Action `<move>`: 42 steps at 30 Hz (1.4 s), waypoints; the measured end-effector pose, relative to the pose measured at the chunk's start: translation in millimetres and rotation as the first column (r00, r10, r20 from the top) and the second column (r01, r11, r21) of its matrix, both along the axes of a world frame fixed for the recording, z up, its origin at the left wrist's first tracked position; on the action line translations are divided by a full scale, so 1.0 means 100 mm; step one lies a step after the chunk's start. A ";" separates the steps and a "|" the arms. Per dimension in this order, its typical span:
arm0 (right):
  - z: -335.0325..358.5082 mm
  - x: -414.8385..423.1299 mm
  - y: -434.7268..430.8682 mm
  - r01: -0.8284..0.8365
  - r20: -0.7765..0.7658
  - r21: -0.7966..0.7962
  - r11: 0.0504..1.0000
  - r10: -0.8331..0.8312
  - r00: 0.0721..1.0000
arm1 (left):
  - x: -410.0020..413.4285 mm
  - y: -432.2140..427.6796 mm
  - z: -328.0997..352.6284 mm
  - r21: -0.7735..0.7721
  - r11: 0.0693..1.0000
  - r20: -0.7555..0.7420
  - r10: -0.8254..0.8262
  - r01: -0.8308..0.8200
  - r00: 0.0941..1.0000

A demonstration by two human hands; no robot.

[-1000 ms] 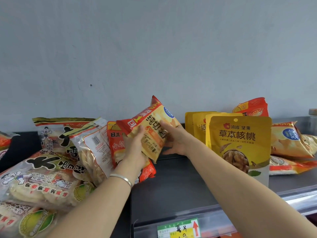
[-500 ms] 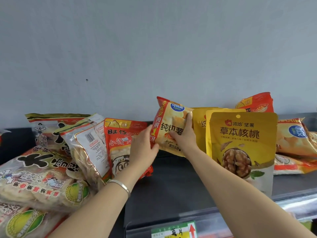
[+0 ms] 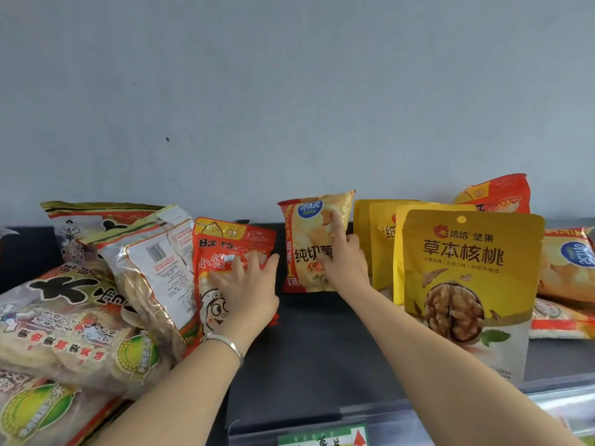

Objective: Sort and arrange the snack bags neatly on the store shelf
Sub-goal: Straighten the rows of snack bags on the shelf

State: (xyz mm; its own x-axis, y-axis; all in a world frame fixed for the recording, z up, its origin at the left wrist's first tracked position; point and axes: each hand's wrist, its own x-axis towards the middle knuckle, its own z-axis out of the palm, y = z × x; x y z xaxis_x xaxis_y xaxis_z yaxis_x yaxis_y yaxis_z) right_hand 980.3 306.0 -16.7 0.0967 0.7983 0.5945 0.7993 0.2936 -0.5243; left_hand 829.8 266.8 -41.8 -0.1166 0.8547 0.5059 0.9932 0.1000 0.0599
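Chip bag [image 3: 306, 220] upright against right grip [image 3: 346, 268]; red bag [image 3: 222, 243] under left grip [image 3: 248, 291]

The yellow-and-red plastic chip bag [image 3: 309, 249] has been stood upright on the shelf [image 3: 306, 349]; the left hand [image 3: 248, 284] has been shifted to the red packet [image 3: 222, 239] at nine o'clock.

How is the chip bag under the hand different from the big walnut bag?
The potato chip bag looks smaller and puffy, with a red stripe; the walnut pouch is bigger and flat. The right hand touches the potato chip bag; no hand touches the walnut pouch. Both are yellow and stand upright.
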 end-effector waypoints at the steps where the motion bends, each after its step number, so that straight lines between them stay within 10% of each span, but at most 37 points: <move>1: -0.01 -0.01 0.03 -0.080 -0.080 -0.034 0.996 0.077 0.994 | 0.00 -0.01 -0.02 0.024 1.000 -0.002 0.003 -0.003 1.000; 6: -0.22 -0.07 0.08 -0.360 -0.216 -0.181 0.915 0.320 0.923 | 0.02 -0.08 -0.10 0.183 0.983 -0.009 0.015 -0.013 1.000; 15: -0.33 -0.06 0.14 -0.303 -0.345 -0.156 0.940 0.236 0.909 | -0.01 -0.12 -0.18 0.285 0.958 0.013 -0.038 0.033 0.999; 21: -0.23 -0.19 -0.08 -0.013 0.124 0.092 0.996 0.002 0.992 | -0.13 -0.17 -0.13 0.248 0.967 0.139 -0.095 0.059 0.986; 26: -0.11 -0.51 -0.33 -0.279 0.357 0.040 0.959 0.248 0.901 | -0.42 -0.29 -0.10 0.232 0.971 0.304 -0.008 -0.066 0.953; 33: -0.16 -1.03 -0.47 -0.387 -0.111 -0.371 0.844 0.373 0.921 | -0.54 -0.34 -0.09 0.242 0.970 0.679 -0.169 0.000 0.715; 42: -0.32 -1.02 -0.48 -0.631 -0.520 -0.120 0.767 0.493 0.698 | -0.61 -0.35 -0.04 0.357 0.931 0.901 -0.321 -0.078 0.291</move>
State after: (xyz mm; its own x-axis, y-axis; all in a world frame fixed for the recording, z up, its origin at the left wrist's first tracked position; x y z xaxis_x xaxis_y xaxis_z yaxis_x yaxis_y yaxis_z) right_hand 878.2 258.0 -49.1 -0.2344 0.9043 0.3567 0.1946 0.4032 -0.8942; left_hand 769.0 231.8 -45.9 -0.5831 0.7446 0.3248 0.2245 -0.2366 0.9453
